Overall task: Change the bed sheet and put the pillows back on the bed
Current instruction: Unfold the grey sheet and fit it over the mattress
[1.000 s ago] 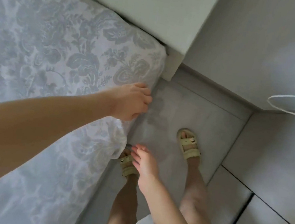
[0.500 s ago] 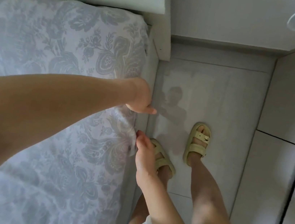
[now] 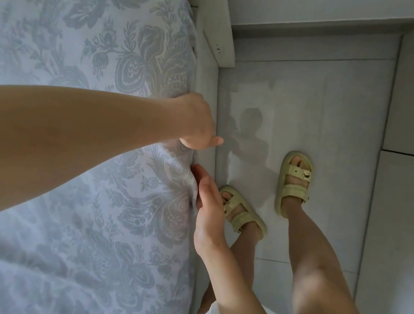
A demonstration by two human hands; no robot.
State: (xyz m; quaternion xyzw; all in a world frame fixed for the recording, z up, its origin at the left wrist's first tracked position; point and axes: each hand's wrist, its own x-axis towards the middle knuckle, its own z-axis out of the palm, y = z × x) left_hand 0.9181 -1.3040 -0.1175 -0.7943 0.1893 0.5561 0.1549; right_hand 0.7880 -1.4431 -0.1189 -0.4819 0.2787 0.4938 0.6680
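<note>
Under your hands the bed sheet [image 3: 102, 62] is matt woven cloth with a raised floral damask texture, the floor [image 3: 302, 95] glossy smooth tile, and your sandals [image 3: 293, 185] matt moulded rubber with shiny metal buckles.

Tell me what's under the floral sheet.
The sheet covers the whole top, so the mattress beneath is hidden. Only a pale strip of the bed's side shows below its edge.
</note>
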